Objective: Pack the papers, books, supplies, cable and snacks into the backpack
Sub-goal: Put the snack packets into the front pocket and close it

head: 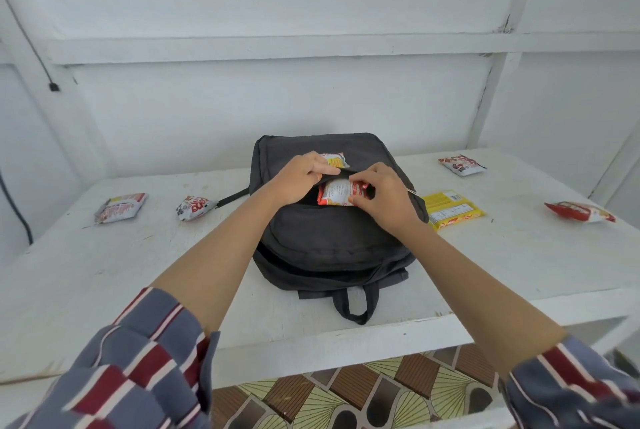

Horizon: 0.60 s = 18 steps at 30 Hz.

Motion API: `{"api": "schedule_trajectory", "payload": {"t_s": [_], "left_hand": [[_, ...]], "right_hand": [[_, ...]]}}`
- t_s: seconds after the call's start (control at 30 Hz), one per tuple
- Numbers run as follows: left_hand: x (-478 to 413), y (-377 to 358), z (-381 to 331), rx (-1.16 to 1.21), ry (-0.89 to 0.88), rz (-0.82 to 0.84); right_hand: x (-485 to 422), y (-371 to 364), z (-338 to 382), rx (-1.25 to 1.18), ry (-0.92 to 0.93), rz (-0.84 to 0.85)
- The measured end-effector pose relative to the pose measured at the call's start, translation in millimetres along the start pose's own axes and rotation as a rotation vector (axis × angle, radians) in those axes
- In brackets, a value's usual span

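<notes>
1. My left hand (303,175) pinches the upper lip of the front pocket on the backpack (329,241), lifting it to hold the mouth open. My right hand (382,198) grips the red snack packet (336,195) by its end, with the packet halfway into that mouth.
2. A striped packet (335,160) lies on the bag just beyond my left fingers. I cannot tell whether I am holding it or it merely rests there.
3. Risk: the pocket mouth looks narrow. If my left pinch slips, the lip will probably drop onto the packet and jam it against the zip.
4. Risk: pushing hard on an air-filled packet could crush or burst it, so I should feed it in flat.
5. Risk: the striped packet could slide off the sloping fabric if I tug the bag.
6. Edges: the backpack sits mid-desk (104,272), its carry loop (355,304) close to the near edge. Pulling it towards me could tip it off.
7. Room: still on the desk are a yellow pack (450,208) just beside the bag, two packets on my left (119,208) (195,208) and two on my right (462,165) (580,212). They lie well apart, with open reaches on both sides.
</notes>
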State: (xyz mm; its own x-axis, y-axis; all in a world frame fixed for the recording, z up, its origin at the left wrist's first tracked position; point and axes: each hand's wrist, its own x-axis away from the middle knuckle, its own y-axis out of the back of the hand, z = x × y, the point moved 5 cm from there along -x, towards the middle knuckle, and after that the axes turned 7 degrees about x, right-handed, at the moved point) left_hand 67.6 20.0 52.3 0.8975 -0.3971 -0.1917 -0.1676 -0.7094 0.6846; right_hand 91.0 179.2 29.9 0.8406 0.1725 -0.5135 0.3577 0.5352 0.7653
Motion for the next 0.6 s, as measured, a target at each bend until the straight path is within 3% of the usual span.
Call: {"api": "schedule_trajectory", "payload": {"t_s": [0.17,0.27,0.37,0.6], "left_hand": [[-1,2,2,0.015,-0.011,0.001],[-3,3,2,0.042,-0.017,0.002],[-3,4,2,0.060,-0.022,0.003],[-6,7,2,0.068,-0.041,-0.005]], "right_hand": [[11,15,11,-0.214,0.129,-0.018],[17,12,22,-0.465,0.035,0.252],[21,-3,26,-0.543,-0.024,0.493],[4,-11,22,-0.733,-0.202,0.537]]}}
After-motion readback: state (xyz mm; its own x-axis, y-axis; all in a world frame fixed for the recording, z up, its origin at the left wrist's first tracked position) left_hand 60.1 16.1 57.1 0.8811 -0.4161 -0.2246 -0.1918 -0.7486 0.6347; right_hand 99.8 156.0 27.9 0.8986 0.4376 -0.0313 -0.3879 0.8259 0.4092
